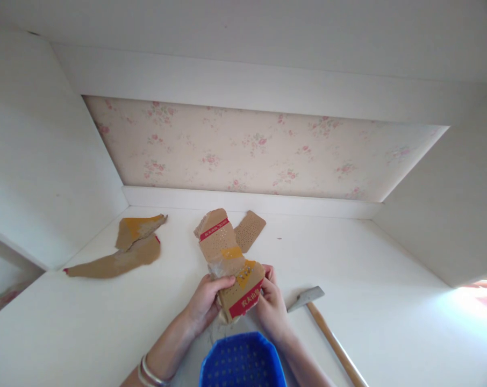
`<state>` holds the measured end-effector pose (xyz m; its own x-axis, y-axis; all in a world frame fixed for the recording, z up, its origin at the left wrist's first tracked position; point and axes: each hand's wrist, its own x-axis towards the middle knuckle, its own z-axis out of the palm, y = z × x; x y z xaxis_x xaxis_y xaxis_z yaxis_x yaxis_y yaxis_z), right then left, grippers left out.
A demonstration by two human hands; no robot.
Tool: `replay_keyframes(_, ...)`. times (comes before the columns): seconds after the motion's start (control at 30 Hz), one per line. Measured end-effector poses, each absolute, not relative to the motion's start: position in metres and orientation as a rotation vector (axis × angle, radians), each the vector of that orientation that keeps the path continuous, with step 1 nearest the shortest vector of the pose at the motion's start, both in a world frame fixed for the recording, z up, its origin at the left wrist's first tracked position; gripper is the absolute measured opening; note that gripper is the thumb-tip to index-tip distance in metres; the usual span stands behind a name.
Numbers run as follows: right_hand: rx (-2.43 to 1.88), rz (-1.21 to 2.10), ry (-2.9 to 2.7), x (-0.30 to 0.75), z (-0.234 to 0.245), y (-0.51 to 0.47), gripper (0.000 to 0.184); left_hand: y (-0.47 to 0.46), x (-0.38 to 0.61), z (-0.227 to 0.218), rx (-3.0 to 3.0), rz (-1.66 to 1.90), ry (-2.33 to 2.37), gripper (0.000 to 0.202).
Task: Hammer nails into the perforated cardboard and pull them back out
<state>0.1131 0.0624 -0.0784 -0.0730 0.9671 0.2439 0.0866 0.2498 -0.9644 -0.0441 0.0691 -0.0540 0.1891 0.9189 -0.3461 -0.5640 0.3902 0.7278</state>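
Between my hands is a torn piece of brown cardboard (232, 287) with a red printed band, orange patches and small punched holes. My left hand (205, 303) grips its left edge, thumb lying on top. My right hand (272, 306) pinches the right edge near the red band; some of its fingertips are hidden behind the cardboard. Just beyond, another holed cardboard strip with a red band (218, 234) meets or overlaps the held piece; I cannot tell if they are joined. A smaller holed cardboard piece (250, 230) lies behind it.
Close in front of me stands a blue perforated plastic basket (243, 357). A hammer with a wooden handle (332, 336) lies on the white surface (388, 301) at right. Torn cardboard scraps (126, 252) lie at left. White panels and a floral back wall (259, 156) enclose the space.
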Motion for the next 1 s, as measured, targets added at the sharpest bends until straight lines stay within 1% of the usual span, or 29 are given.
replay_keyframes(0.1, -1.047, 1.054, -1.445, 0.115, -0.078, 0.064, 0.008, 0.068, -0.045, -0.052, 0.479, 1.110, 0.850, 0.037)
replay_keyframes(0.27, -1.064, 1.037, -1.450, 0.118, -0.079, 0.066, 0.017, 0.068, -0.048, -0.049, 0.457, 1.084, 0.860, 0.042)
replay_keyframes(0.4, -1.066, 1.021, -1.446, 0.117, -0.077, 0.064, 0.021, 0.068, -0.046, -0.049, 0.489, 1.099, 0.878, 0.039)
replay_keyframes(0.53, -1.060, 1.019, -1.428, 0.115, -0.074, 0.061, 0.017, 0.068, -0.044, -0.053, 0.523, 1.100, 0.895, 0.034)
replay_keyframes(0.63, -1.065, 1.014, -1.405, 0.115, -0.075, 0.061, 0.013, 0.068, -0.043, -0.057, 0.515, 1.099, 0.884, 0.035)
replay_keyframes(0.73, -1.091, 0.996, -1.364, 0.116, -0.079, 0.064, 0.013, 0.069, -0.043, -0.058, 0.488, 1.114, 0.852, 0.034)
replay_keyframes(0.87, -1.163, 0.919, -1.268, 0.117, -0.086, 0.067, 0.024, 0.074, -0.045, -0.057, 0.411, 1.280, 0.847, 0.033)
replay_keyframes(0.93, -1.195, 0.878, -1.218, 0.116, -0.089, 0.066, 0.028, 0.076, -0.047, -0.057, 0.407, 1.416, 0.861, 0.037)
replay_keyframes(1.0, -1.215, 0.852, -1.188, 0.114, -0.091, 0.064, 0.029, 0.076, -0.049, -0.058, 0.446, 1.473, 0.907, 0.040)
